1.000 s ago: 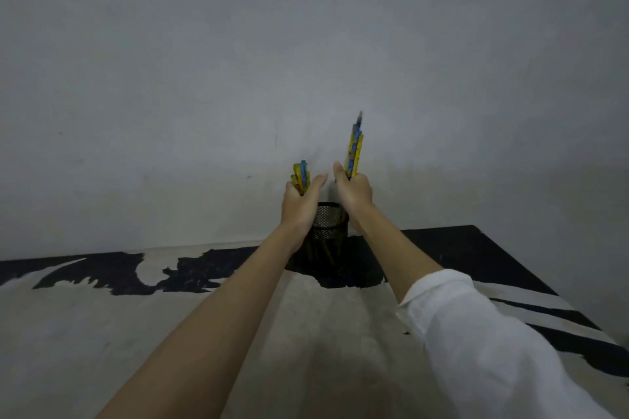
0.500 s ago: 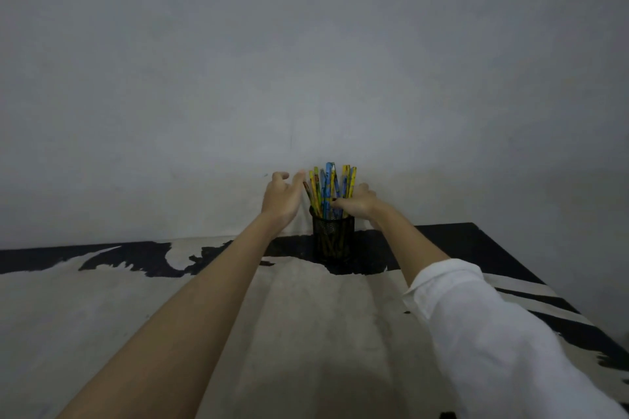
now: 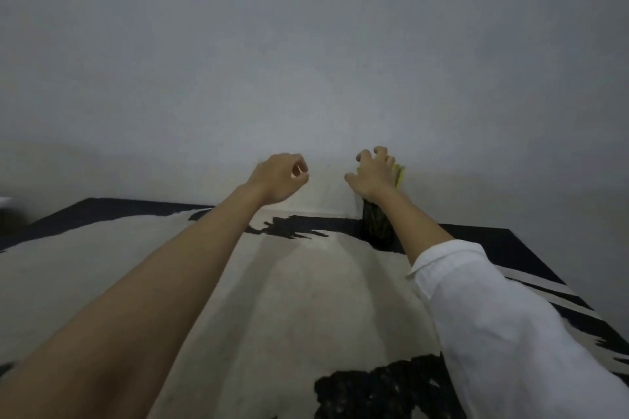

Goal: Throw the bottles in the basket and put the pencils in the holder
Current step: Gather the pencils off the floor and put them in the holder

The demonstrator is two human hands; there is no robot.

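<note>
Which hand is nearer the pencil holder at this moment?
Right. The right hand hovers directly over the pencil holder, fingers spread above the pencils. The left hand hangs off to its left, apart.

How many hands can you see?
2. The left hand hangs above the table, holding nothing. The right hand is over the pencils in the holder.

A black mesh holder [image 3: 376, 226] stands at the far edge of the table [image 3: 289, 299], against the grey wall [image 3: 306, 44]. The right hand [image 3: 372, 175], fingers spread and curled, sits over the holder's top, covering most of the pencils [image 3: 399, 175]; yellow ends show at its right. The left hand [image 3: 280, 180] hangs loosely curled and empty, well left of the holder. A white sleeve [image 3: 503, 326] covers the right forearm.
</note>
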